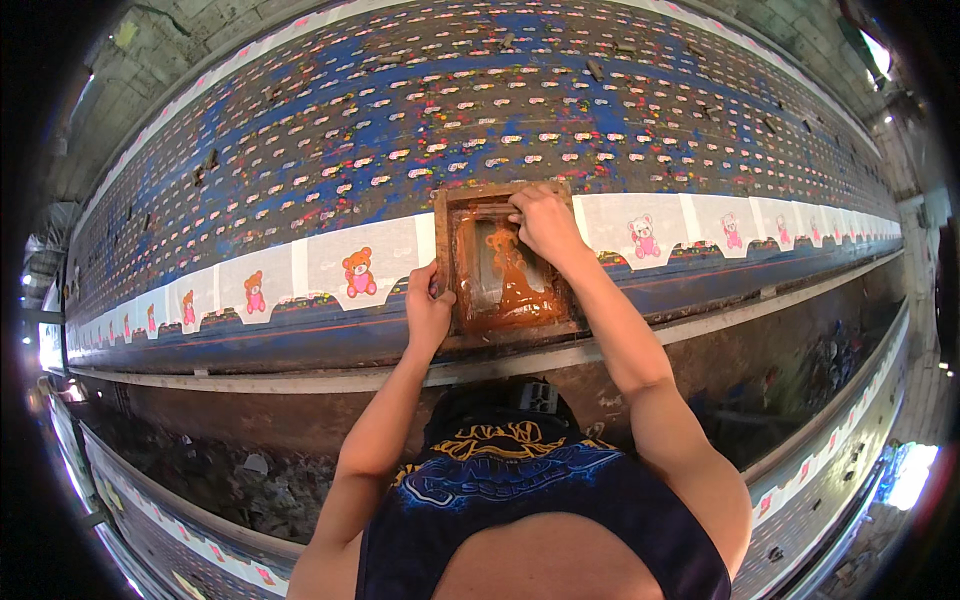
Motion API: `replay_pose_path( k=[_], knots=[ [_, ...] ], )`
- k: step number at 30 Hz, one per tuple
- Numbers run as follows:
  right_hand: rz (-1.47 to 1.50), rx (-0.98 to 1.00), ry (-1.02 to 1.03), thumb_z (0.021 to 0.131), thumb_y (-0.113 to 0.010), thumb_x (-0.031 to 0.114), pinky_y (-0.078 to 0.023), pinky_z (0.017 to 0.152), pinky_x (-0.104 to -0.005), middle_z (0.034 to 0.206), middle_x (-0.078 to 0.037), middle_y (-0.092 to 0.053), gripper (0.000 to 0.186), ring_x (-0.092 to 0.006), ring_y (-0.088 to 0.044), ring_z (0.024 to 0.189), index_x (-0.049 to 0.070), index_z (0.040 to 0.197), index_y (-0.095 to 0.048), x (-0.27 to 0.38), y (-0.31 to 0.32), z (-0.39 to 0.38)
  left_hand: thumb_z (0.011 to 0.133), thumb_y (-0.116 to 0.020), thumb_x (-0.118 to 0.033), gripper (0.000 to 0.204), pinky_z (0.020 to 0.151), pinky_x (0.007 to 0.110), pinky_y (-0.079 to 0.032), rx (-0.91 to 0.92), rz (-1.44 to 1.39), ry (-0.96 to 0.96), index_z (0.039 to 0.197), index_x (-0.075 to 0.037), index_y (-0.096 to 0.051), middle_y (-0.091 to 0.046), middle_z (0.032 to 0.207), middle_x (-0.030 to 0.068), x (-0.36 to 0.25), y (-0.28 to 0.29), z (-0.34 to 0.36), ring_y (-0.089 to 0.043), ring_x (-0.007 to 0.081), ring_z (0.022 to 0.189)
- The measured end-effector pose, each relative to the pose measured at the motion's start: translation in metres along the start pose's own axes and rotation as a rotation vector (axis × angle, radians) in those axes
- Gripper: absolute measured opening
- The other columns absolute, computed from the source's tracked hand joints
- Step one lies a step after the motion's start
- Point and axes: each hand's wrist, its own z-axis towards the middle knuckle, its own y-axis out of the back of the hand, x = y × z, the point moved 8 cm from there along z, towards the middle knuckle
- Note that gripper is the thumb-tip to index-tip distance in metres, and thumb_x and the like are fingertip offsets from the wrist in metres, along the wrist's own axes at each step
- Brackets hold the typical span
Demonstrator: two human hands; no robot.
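Observation:
A small wooden printing screen (443,240) lies flat on the long table, over the row of white cloth pieces. Orange-brown ink (520,305) coats its mesh, thickest along the near side, and a bear shape shows through in the middle. My left hand (430,312) has its fingers curled round the frame's left edge. At the far end of the screen, my right hand (548,225) is closed on a squeegee (487,212), which it partly hides. Left of the frame, a cloth piece (330,270) bears a brown-and-pink bear; to the right, another piece (655,225) has a bear without the brown.
The long table (400,130) is covered with rows of small printed marks and blue patches; a few small dark blocks (596,70) lie on it. A pale rail (330,382) runs along its near edge. Behind me stands another table with printed pieces (200,540).

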Motion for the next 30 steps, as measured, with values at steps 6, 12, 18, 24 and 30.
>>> replay_pose_path(
  k=[6,12,18,24,30],
  knots=[
    [-0.125,0.162,-0.063,0.073,-0.068,0.001,-0.05,0.087,-0.0432,0.105,-0.01,-0.065,0.032,-0.0296,-0.059,0.106,0.005,0.105,-0.068,0.054,0.003,-0.083,0.072,-0.068,0.006,0.052,0.079,0.032,-0.046,-0.026,0.017,0.019,0.123,0.006,-0.059,-0.053,0.098,0.0096,0.003,0.003,-0.002,-0.052,0.0206,0.086],
    [-0.074,0.128,-0.028,0.069,-0.067,0.0,-0.049,0.09,-0.0427,0.104,-0.01,-0.063,0.035,-0.0293,-0.058,0.104,0.003,0.104,-0.067,0.086,0.022,-0.118,0.075,-0.066,0.008,0.053,0.082,0.032,-0.048,-0.026,-0.02,0.028,0.127,0.005,-0.057,-0.056,0.101,0.0093,0.011,-0.002,-0.003,-0.055,0.0192,0.09],
    [-0.035,0.129,-0.081,0.069,-0.067,-0.001,-0.048,0.094,-0.0422,0.103,-0.01,-0.063,0.037,-0.0292,-0.058,0.103,0.003,0.106,-0.067,0.091,0.035,-0.121,0.074,-0.066,0.009,0.056,0.083,0.031,-0.047,-0.02,-0.036,0.034,0.129,0.005,-0.056,-0.054,0.101,0.0084,0.017,-0.002,-0.001,-0.053,0.0177,0.089],
    [0.111,0.297,-0.161,0.078,-0.077,0.013,-0.046,0.1,-0.0466,0.118,-0.015,-0.064,0.045,-0.035,-0.057,0.115,-0.001,0.119,-0.064,0.093,0.044,-0.142,0.073,-0.066,0.009,0.059,0.082,0.03,-0.046,-0.034,-0.006,0.015,0.131,0.005,-0.055,-0.053,0.102,0.0081,0.01,-0.004,-0.002,-0.051,0.0177,0.088],
    [0.169,-0.063,-0.74,0.092,-0.071,0.028,-0.048,0.096,-0.0487,0.115,-0.025,-0.063,0.047,-0.0427,-0.06,0.107,-0.006,0.123,-0.062,-0.008,0.042,-0.18,0.074,-0.063,0.009,0.056,0.085,0.03,-0.046,-0.021,0.0,0.046,0.129,0.005,-0.058,-0.054,0.107,0.0092,-0.007,-0.001,-0.005,-0.053,0.0193,0.091]
  ],
)
